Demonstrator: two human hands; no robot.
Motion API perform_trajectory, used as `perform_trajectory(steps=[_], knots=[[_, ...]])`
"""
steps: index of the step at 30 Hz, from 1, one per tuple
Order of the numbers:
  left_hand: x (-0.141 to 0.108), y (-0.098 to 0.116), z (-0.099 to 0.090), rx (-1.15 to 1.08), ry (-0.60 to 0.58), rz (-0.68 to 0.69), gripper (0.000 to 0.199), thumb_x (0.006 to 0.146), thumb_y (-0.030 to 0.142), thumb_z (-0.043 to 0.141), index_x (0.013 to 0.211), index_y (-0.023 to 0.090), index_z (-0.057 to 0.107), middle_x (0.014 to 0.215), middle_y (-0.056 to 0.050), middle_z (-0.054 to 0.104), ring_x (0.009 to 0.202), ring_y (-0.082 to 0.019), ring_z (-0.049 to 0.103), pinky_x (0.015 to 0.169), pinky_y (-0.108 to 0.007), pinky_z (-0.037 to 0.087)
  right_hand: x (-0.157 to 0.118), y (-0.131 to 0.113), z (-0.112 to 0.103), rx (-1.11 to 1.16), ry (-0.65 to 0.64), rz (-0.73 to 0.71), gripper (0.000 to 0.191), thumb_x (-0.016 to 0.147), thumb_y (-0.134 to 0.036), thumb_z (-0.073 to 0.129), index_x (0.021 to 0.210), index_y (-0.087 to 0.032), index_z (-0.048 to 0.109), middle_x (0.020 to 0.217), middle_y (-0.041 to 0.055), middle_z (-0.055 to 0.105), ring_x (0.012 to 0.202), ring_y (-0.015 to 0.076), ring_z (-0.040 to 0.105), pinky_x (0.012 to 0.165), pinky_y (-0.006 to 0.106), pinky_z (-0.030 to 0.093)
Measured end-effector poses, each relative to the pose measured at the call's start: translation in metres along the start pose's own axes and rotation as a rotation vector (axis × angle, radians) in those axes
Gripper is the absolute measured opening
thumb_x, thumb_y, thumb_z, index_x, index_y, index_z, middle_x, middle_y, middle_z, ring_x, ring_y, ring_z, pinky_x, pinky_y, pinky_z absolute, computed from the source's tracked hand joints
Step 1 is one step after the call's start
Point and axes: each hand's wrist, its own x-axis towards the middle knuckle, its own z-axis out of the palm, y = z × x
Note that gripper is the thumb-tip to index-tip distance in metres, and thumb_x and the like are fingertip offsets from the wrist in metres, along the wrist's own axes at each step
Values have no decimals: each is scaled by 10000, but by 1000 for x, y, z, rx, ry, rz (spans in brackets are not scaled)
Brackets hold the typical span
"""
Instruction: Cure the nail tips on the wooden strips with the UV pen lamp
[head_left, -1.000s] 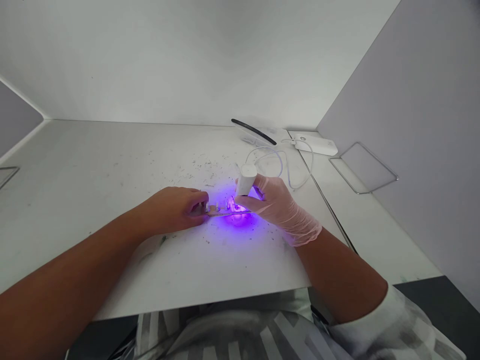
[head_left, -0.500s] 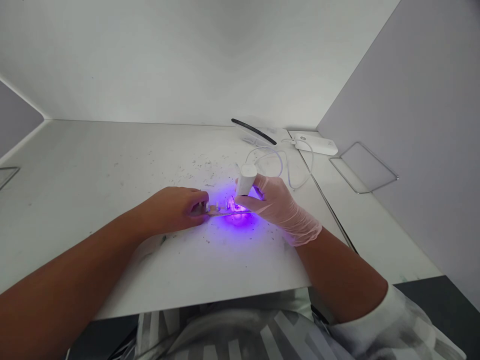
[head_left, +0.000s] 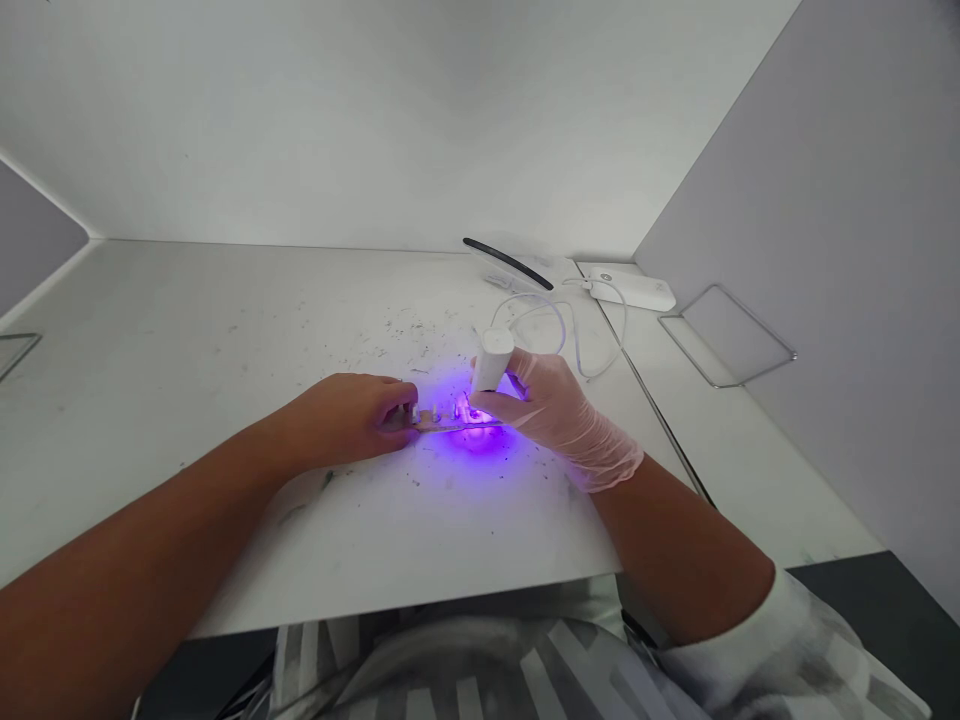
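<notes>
1. While violet light is spilling over the white table (head_left: 420, 560), the person's bare left hand (head_left: 367, 418) is pinching one end of a thin strip (head_left: 442, 427) between thumb and fingers, and the gloved right hand (head_left: 551, 405) is gripping a white lamp (head_left: 493, 355) above the other end.

2. Both hands are working apart, with the strip spanning the gap between them. From where I'm standing, I can't tell whether it is resting on the table or being held just over it.

3. As I judge it, the lighting is under way and not finished: the lamp is shining on the right-hand stretch, and neither hand is letting go. Closer to the left hand, small upright pieces (head_left: 436, 412) are sitting outside the brightest glow — whether they are waiting for light or done with it, I can't say.

4. Behind the lamp, a pale cable (head_left: 576, 335) is looping back toward a white box (head_left: 632, 290).

5. Glare is washing out whatever is lying under the lamp, and fingers are covering both ends of the strip. Toward the back, something clear with a dark edge (head_left: 510, 264) is lying — too faint for me to identify.
</notes>
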Motion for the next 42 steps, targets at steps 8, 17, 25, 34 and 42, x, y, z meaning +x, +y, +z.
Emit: perform_trajectory(steps=[8, 17, 25, 34, 42], knots=[[-1, -1, 1, 2, -1, -8, 265, 832, 494, 495, 839, 234, 545, 763, 3, 629, 637, -145, 533, 546, -270, 322, 0, 0, -1, -10, 1, -4, 175, 781, -368, 673, 828, -202, 641, 554, -70, 486, 478, 58, 337, 492, 213, 318], [1, -1, 1, 1, 3, -4, 273, 832, 504, 494, 836, 235, 541, 761, 1, 626, 633, -144, 530, 544, -267, 316, 0, -2, 0, -4, 8, 0, 151, 778, -337, 670, 837, -200, 646, 564, -68, 498, 484, 59, 352, 495, 213, 323], [0, -1, 2, 9, 7, 2, 263, 829, 491, 495, 823, 232, 540, 753, 1, 623, 627, -144, 526, 544, -271, 319, 0, -1, -1, 1, 10, -16, 150, 775, -340, 678, 823, -201, 648, 544, -77, 472, 473, 54, 332, 485, 207, 319], [0, -3, 3, -20, 25, 4, 260, 818, 489, 510, 839, 236, 565, 751, -5, 629, 621, -145, 526, 541, -274, 310, 0, -2, -1, 0, 7, -2, 163, 775, -350, 675, 840, -203, 647, 550, -77, 465, 480, 59, 332, 493, 214, 320], [0, -3, 2, -7, 12, 9, 265, 829, 496, 496, 840, 237, 552, 761, -6, 630, 630, -153, 530, 544, -275, 314, 0, -1, 0, -9, 11, 3, 164, 775, -358, 672, 829, -207, 643, 552, -73, 476, 482, 62, 338, 498, 217, 323]])
